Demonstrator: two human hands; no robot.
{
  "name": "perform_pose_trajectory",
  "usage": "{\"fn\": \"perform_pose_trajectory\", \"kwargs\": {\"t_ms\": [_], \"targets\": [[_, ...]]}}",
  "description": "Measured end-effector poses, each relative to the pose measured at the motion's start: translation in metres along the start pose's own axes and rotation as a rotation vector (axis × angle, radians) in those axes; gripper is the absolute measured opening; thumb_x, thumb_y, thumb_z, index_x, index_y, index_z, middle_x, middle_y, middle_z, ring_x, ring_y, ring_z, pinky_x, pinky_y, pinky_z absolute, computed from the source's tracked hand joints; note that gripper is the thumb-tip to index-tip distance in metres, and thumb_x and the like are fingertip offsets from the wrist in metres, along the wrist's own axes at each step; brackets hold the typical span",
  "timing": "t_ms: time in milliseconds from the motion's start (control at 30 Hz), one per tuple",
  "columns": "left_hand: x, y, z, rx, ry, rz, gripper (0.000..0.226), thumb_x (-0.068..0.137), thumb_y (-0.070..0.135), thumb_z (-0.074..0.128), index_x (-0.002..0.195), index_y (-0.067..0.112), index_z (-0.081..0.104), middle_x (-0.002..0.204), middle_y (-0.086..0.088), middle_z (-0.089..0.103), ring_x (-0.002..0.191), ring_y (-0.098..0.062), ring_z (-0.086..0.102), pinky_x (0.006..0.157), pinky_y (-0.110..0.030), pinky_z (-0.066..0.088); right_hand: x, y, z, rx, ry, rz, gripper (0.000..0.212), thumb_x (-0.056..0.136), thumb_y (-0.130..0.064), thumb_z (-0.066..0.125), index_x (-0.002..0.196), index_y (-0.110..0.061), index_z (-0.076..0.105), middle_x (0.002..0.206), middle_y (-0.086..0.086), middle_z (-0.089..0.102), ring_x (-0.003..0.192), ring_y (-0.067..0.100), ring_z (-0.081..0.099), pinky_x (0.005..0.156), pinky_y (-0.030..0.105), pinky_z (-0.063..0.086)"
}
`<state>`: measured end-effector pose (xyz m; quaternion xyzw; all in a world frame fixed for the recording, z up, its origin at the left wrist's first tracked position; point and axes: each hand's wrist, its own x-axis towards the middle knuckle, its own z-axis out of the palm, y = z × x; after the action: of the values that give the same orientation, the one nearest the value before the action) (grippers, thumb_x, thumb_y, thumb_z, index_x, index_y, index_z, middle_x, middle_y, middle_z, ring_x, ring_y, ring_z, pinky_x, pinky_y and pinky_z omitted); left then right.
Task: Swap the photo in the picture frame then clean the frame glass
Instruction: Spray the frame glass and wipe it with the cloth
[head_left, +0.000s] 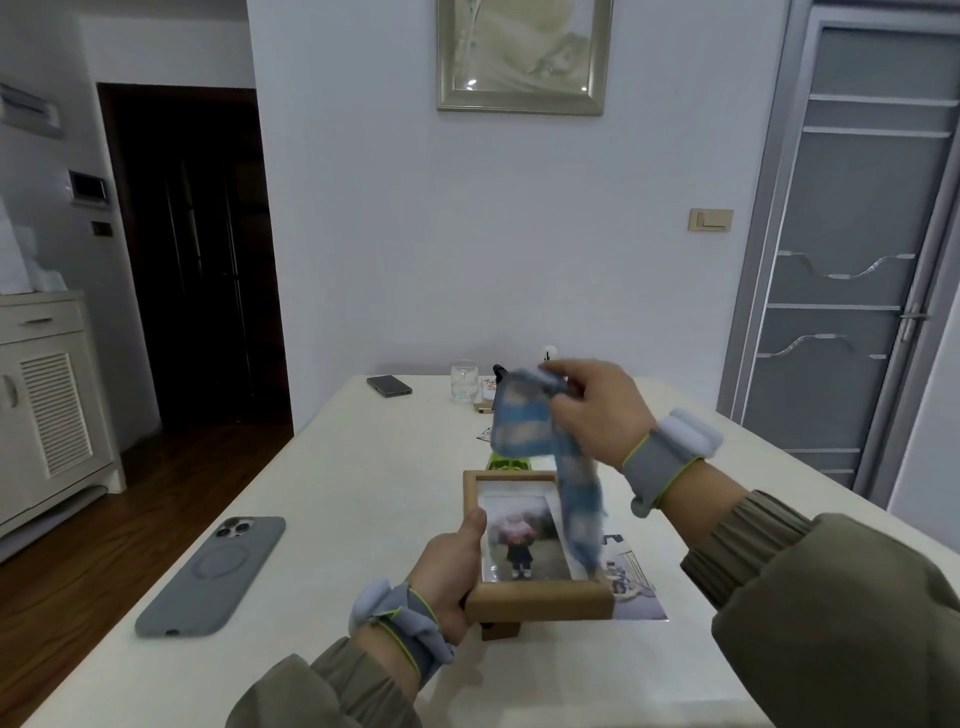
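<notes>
Cleaning step begins: my left hand (451, 574) grips the wooden picture frame (535, 545), photo inside, tilted above the worktop (322, 499). My right hand (592, 410) pinches a blue cloth (524, 421) dangling over it. Next, I judge, cloth must press flat on glass.

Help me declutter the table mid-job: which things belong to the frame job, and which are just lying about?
Job: wooden frame in the left hand; blue cloth in the right hand; loose photo.
Lying about: grey phone; dark phone; glass mug.
</notes>
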<state>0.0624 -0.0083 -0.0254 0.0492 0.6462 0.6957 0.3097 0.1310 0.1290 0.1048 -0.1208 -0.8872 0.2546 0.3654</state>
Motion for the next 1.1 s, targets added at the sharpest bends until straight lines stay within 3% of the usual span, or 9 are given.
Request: {"fn": "perform_pose_trajectory", "kwargs": {"t_ms": [100, 200, 333, 467, 600, 800, 867, 1000, 1100], "targets": [[0.001, -0.003, 0.003, 0.024, -0.029, 0.001, 0.053, 0.098, 0.046, 0.045, 0.114, 0.001, 0.066, 0.096, -0.02, 0.074, 0.082, -0.034, 0.067, 0.075, -0.035, 0.055, 0.005, -0.006, -0.002, 0.355, 0.135, 0.019, 0.033, 0.076, -0.005, 0.053, 0.1, -0.015, 0.073, 0.076, -0.002, 0.067, 0.072, 0.012, 0.061, 0.073, 0.028, 0.052], [0.001, -0.004, 0.005, 0.013, -0.056, 0.016, 0.05, 0.096, 0.046, 0.048, 0.1, 0.0, 0.068, 0.083, -0.017, 0.072, 0.073, -0.031, 0.064, 0.071, -0.034, 0.051, 0.006, -0.002, 0.004, 0.318, 0.098, 0.011, 0.023, 0.079, -0.003, 0.058, 0.091, -0.016, 0.073, 0.062, -0.003, 0.058, 0.061, 0.012, 0.053, 0.065, 0.029, 0.047], [0.003, -0.001, 0.006, -0.019, -0.041, 0.069, 0.053, 0.095, 0.05, 0.049, 0.094, 0.002, 0.071, 0.09, -0.019, 0.073, 0.083, -0.036, 0.066, 0.077, -0.044, 0.053, -0.005, 0.024, 0.019, -0.222, -0.206, 0.014, 0.028, 0.08, -0.015, 0.06, 0.106, -0.019, 0.071, 0.096, 0.015, 0.06, 0.097, 0.028, 0.055, 0.08, 0.029, 0.046], [0.0, 0.003, 0.01, -0.058, -0.068, 0.105, 0.053, 0.096, 0.051, 0.046, 0.098, 0.005, 0.072, 0.098, -0.019, 0.076, 0.096, -0.039, 0.069, 0.091, -0.047, 0.053, -0.022, 0.029, 0.04, -0.441, -0.496, -0.132, 0.052, 0.087, -0.037, 0.048, 0.138, -0.026, 0.045, 0.138, 0.014, 0.045, 0.127, 0.035, 0.043, 0.107, 0.036, 0.036], [0.001, 0.007, 0.006, -0.103, -0.046, 0.088, 0.051, 0.099, 0.046, 0.043, 0.102, 0.003, 0.07, 0.093, -0.021, 0.073, 0.079, -0.034, 0.067, 0.074, -0.038, 0.053, -0.031, 0.016, 0.045, -0.435, -0.638, -0.263, 0.043, 0.092, -0.042, 0.048, 0.124, -0.014, 0.053, 0.129, 0.012, 0.051, 0.117, 0.031, 0.048, 0.099, 0.042, 0.041], [0.002, 0.008, 0.001, -0.118, 0.037, 0.09, 0.057, 0.094, 0.055, 0.045, 0.091, 0.004, 0.069, 0.087, -0.021, 0.071, 0.076, -0.034, 0.066, 0.07, -0.04, 0.053, -0.033, 0.001, 0.04, -0.466, -0.75, -0.274, 0.011, 0.08, -0.015, 0.059, 0.075, -0.014, 0.05, 0.089, 0.011, 0.061, 0.088, 0.031, 0.058, 0.078, 0.035, 0.046], [0.002, 0.009, -0.001, -0.118, 0.04, 0.076, 0.056, 0.094, 0.054, 0.046, 0.093, 0.002, 0.069, 0.081, -0.02, 0.069, 0.068, -0.031, 0.062, 0.063, -0.035, 0.049, -0.033, -0.003, 0.035, -0.451, -0.768, -0.247, 0.007, 0.079, -0.007, 0.055, 0.078, -0.013, 0.058, 0.097, 0.015, 0.065, 0.092, 0.032, 0.059, 0.082, 0.035, 0.048], [0.005, 0.012, -0.002, -0.067, 0.085, 0.067, 0.053, 0.1, 0.043, 0.041, 0.115, -0.004, 0.061, 0.077, -0.015, 0.06, 0.069, -0.027, 0.056, 0.054, -0.024, 0.052, -0.034, -0.005, 0.021, -0.402, -0.887, -0.214, 0.041, 0.077, 0.002, 0.051, 0.105, -0.019, 0.072, 0.114, 0.004, 0.066, 0.102, 0.025, 0.058, 0.093, 0.034, 0.05], [0.001, 0.011, -0.002, -0.001, 0.055, 0.074, 0.055, 0.097, 0.049, 0.045, 0.1, 0.0, 0.068, 0.091, -0.019, 0.07, 0.082, -0.033, 0.063, 0.074, -0.034, 0.053, -0.032, -0.003, 0.014, -0.492, -0.84, -0.171, 0.043, 0.079, 0.002, 0.049, 0.109, -0.019, 0.072, 0.115, 0.005, 0.069, 0.092, 0.019, 0.055, 0.085, 0.026, 0.047]]}}
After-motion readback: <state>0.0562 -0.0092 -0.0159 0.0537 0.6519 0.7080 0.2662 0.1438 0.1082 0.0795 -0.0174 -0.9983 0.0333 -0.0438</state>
